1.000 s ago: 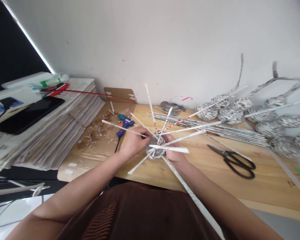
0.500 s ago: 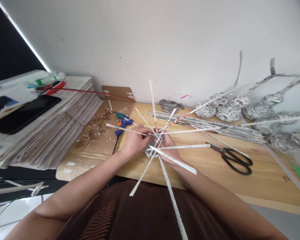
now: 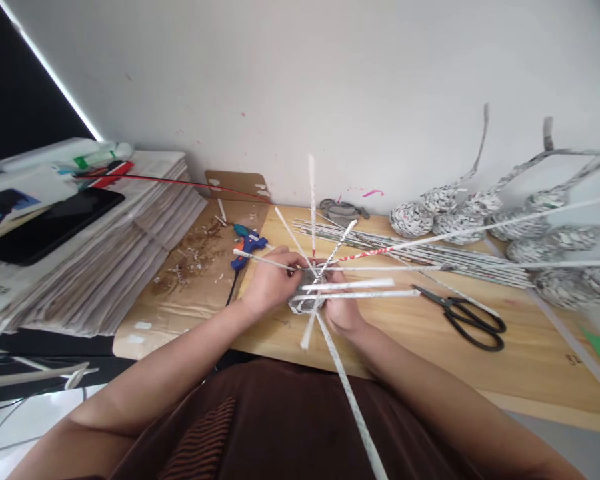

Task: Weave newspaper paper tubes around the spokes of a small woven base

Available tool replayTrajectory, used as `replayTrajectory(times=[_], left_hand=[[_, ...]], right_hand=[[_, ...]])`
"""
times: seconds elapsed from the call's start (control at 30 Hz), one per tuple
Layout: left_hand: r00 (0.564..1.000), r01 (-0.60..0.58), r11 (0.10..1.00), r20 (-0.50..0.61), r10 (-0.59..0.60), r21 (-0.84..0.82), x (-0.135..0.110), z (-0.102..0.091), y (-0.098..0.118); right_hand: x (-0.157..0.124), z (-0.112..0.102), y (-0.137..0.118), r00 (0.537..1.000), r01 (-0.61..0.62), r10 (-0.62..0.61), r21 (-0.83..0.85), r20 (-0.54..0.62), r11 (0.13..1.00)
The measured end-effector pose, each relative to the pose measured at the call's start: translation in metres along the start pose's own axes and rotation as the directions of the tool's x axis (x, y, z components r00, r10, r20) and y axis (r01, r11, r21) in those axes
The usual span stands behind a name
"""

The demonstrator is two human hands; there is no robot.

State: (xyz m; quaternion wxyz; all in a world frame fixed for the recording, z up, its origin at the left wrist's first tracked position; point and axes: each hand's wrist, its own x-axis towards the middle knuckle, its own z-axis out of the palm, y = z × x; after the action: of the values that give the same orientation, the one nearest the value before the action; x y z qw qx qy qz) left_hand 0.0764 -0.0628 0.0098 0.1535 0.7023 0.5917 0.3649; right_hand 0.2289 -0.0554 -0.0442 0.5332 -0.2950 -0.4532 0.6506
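Left hand (image 3: 273, 283) and right hand (image 3: 345, 305) are gripping the weave (image 3: 303, 305). Its strips (image 3: 345, 380) are radiating, two long ones pointing right.

Both forearms (image 3: 195, 353) angle inward, the left grip (image 3: 277, 283) pinching, the right grip (image 3: 343, 300) curled nearby

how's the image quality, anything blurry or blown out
Head view: light on the wall is soft; the tip of the upright paper strip is blurred; woven paper pieces near the right edge look smeared; the floor at lower left is nearly washed out; the scissors read fairly clearly.
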Motion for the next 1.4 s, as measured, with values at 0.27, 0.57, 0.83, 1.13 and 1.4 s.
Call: replayTrajectory(times=[0.27,0.57,0.83,1.13,1.4], left_hand=[[0.999,-0.032,0.998,0.004,0.032,0.046,-0.001,-0.002,0.003],[0.997,-0.065,0.996,0.048,0.062,0.068,-0.001,-0.002,0.002],[0.996,-0.082,0.977,0.011,0.086,-0.195,-0.002,0.007,-0.001],[0.989,-0.072,0.972,0.112,0.099,-0.223,-0.002,0.004,0.001],[0.986,-0.012,0.981,0.162,0.044,-0.191,0.004,0.002,-0.006]], right_hand=[[0.001,0.008,-0.001,0.991,-0.083,0.096,0.136,-0.092,0.987],[-0.001,0.01,0.006,0.979,-0.109,0.125,0.111,-0.159,0.988],[-0.002,0.008,0.001,0.989,-0.078,0.088,0.08,-0.119,0.994],[-0.002,0.01,0.0,0.98,-0.094,0.11,0.101,-0.165,0.99],[-0.001,0.01,0.0,0.98,-0.124,0.14,0.118,-0.144,0.985]])
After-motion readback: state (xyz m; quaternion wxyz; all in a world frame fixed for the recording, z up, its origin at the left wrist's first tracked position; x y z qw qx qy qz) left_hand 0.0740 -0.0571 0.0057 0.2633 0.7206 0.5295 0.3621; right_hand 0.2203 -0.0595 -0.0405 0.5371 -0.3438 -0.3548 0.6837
